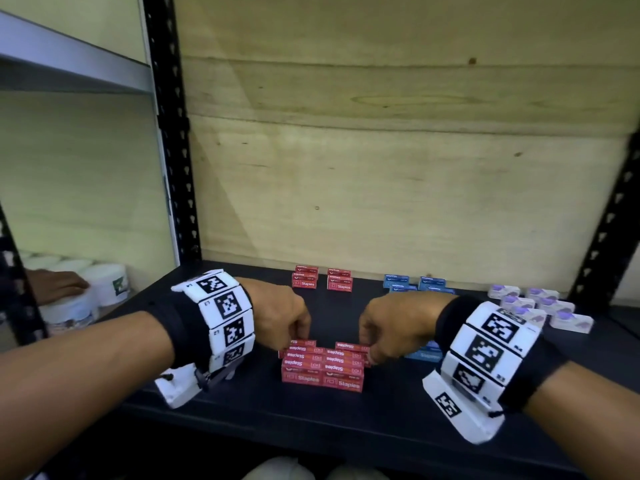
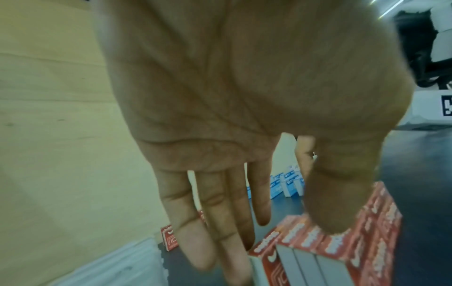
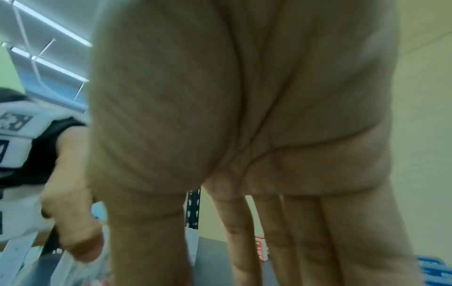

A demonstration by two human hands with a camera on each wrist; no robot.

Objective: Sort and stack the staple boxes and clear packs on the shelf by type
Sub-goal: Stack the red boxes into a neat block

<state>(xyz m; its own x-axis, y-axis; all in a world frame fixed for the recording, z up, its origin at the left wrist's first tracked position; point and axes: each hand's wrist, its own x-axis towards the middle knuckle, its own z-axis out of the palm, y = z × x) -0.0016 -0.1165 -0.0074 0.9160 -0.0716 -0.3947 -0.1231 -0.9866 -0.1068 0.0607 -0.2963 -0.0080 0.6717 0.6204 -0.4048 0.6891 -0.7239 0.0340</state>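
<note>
A stack of red staple boxes [image 1: 322,370] stands at the front middle of the dark shelf [image 1: 242,420]. My left hand [image 1: 301,332] pinches the top-left red box [image 1: 306,342]; in the left wrist view its thumb lies on the stack's top [image 2: 381,216] and its fingers reach down the far side. My right hand [image 1: 369,355] grips the right end of the top-right red box [image 1: 348,346]. More red boxes [image 1: 322,284] wait at the back, beside blue boxes [image 1: 415,285]. Clear packs [image 1: 540,306] with purple contents lie at the right.
A blue box [image 1: 424,355] sits just right of the red stack, partly behind my right hand. A plywood panel [image 1: 381,168] closes the back. Black uprights [image 1: 173,168] frame the bay. On the left neighbouring shelf stand white jars [image 1: 104,285], with another person's hand [image 1: 55,285] on them.
</note>
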